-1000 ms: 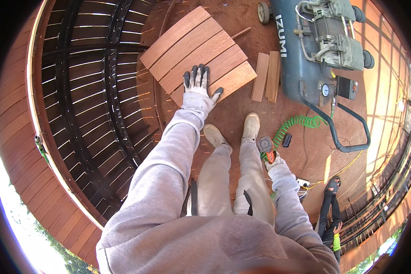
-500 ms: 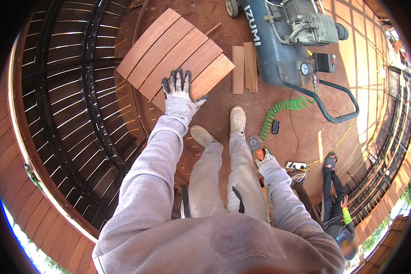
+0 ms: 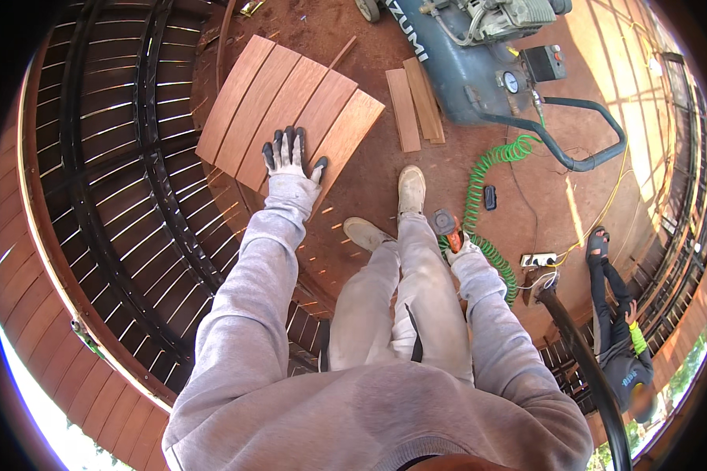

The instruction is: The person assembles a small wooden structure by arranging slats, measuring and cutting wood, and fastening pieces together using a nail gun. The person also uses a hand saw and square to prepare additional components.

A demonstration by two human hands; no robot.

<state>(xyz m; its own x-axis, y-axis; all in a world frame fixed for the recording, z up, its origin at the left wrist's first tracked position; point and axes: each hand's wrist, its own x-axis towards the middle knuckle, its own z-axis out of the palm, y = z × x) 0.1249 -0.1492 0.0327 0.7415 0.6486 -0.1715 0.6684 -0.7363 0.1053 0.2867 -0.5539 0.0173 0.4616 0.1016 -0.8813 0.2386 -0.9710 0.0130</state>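
Observation:
My left hand (image 3: 289, 159), in a pale glove with dark fingertips, lies with fingers spread on the lower part of a slatted wooden panel (image 3: 287, 102). The panel is made of several reddish-brown boards side by side. My right hand (image 3: 464, 250), also gloved, is closed round an orange air tool (image 3: 449, 225) with a round grey head, low beside my right leg. A green coiled hose (image 3: 479, 169) runs close to this hand and up toward the compressor. How the hose joins the tool is hidden by the hand.
A blue air compressor (image 3: 467, 86) with a tubular handle stands ahead right. Loose boards (image 3: 403, 110) lie beside it. A white power strip (image 3: 538, 259) and yellow cord lie at right, near a dark pole (image 3: 585, 353). Another person (image 3: 624, 345) is at far right. Slatted structure curves along the left.
The whole view has shifted, and the dark pole now shows at lower right. My left hand stays on the panel, which appears slightly turned. My right hand still grips the tool.

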